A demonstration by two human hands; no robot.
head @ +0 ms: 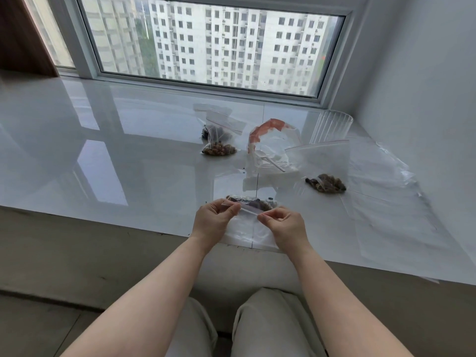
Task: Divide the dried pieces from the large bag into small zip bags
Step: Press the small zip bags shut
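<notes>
No readable text, label, brand or number is showing anywhere; the orange-red patch on the large bag (268, 126), lying far right of centre, is too blurred to read.

Glossy white sill (103, 155) under zip bags (219, 148)

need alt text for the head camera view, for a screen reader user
Both hands, left hand and right hand, pinch the zip strip of a small zip bag of dried pieces at the near edge of a glossy white sill. Beyond lie two filled small bags, a large bag with dried pieces, a white spoon and a clear cup.
</notes>
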